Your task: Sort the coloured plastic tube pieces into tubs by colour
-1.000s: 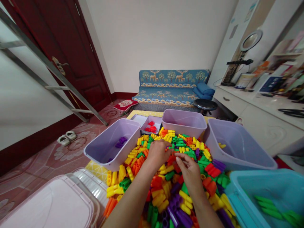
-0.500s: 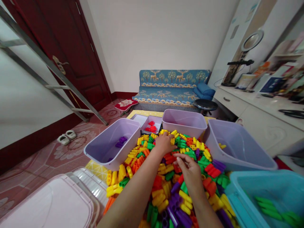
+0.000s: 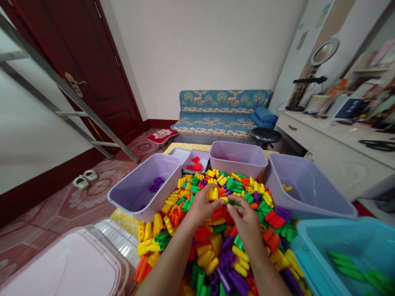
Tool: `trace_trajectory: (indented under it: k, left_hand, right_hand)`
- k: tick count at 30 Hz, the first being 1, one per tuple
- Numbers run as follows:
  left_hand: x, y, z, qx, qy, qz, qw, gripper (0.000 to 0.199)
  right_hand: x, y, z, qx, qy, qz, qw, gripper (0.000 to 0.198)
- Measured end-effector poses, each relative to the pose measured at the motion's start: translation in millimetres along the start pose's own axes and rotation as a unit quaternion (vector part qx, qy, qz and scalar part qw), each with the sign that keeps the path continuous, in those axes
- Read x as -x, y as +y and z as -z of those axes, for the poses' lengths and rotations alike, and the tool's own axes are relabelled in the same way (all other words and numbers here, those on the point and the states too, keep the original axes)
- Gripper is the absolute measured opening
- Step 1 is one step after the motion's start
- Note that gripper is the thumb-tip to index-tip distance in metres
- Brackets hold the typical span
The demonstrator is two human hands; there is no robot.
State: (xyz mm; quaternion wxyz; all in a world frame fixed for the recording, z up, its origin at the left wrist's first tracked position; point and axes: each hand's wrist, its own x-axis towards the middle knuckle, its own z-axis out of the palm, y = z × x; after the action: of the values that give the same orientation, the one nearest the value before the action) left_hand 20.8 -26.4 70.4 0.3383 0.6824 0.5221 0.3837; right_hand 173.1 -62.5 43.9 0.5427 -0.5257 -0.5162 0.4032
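Multicoloured plastic tube-shaped building blocks (image 3: pixel 226 259) lie in a deep heap in front of me. Above the middle of this pile, my left hand (image 3: pixel 203 207) curls its fingers and thumb around a yellow tube block (image 3: pixel 224 200). More yellow tubes show beside its fingers; whether these are held too is unclear. My right hand (image 3: pixel 247 218) is close by, thumb and index finger apart, their tips by the right end of that yellow block. No firm grip by the right hand is visible.
Lilac bins (image 3: pixel 145 207) (image 3: pixel 237 166) (image 3: pixel 311 209) surround the heap, with purple blocks in the left one and yellow in the right. A small tray (image 3: pixel 185 169) has red blocks. The turquoise bin (image 3: pixel 354 226) contains green blocks. Lids (image 3: pixel 68 263) are stacked at left.
My left hand has drawn back from the far side of the heap, bringing a yellow block towards my right hand. My right hand has barely moved.
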Motion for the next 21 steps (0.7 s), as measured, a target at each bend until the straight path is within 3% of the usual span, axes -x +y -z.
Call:
trace_trajectory:
  k: [5,8,12,16,21]
  left_hand:
    - [7,-15,-5,0.169,0.019,0.027,0.985,0.047]
    - [7,-18,-7,0.147,0.044,0.000,0.988,0.045]
    - [12,-12,-10,0.117,0.095,0.001,0.989,0.048]
    - [17,-2,-11,0.138,0.099,0.026,0.985,0.056]
    - [21,6,-9,0.118,0.072,-0.044,0.989,0.049]
  right_hand:
    - [1,2,-5,0.073,-0.052,0.061,0.994,0.050]
    - [3,3,-7,0.083,-0.070,0.098,0.989,0.052]
    - [3,6,-8,0.059,-0.040,0.103,0.992,0.051]
    - [3,5,-6,0.059,-0.035,0.101,0.992,0.044]
    - [3,0,-5,0.097,-0.038,0.121,0.987,0.037]
